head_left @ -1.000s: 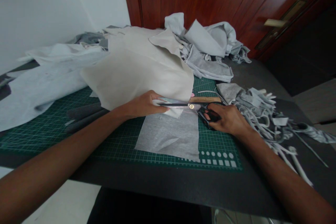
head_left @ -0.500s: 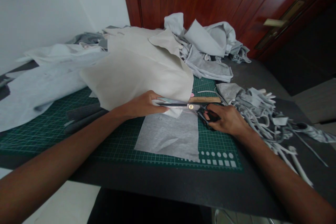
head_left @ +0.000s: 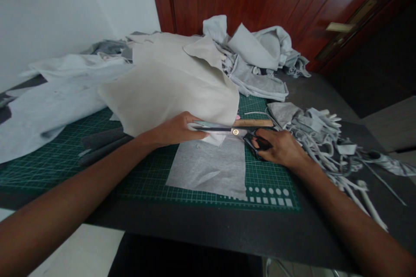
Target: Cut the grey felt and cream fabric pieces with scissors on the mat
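The right hand (head_left: 281, 149) is closed through the black handles of the dressmaking shears (head_left: 235, 131), blades reaching toward the left hand (head_left: 177, 130), which pinches the cream fabric (head_left: 169, 86) above a green cutting mat (head_left: 65, 173). Grey fabric strips (head_left: 318, 138) lie rightward.

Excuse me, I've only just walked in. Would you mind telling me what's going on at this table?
A person is working with both hands at a dark table. The right hand has its fingers through the black handles of a pair of scissors, whose blades sit at the edge of a cream fabric sheet held by the left hand. Below them, a grey fabric piece lies on a green cutting mat, with a heap of grey fabric scraps to the right.
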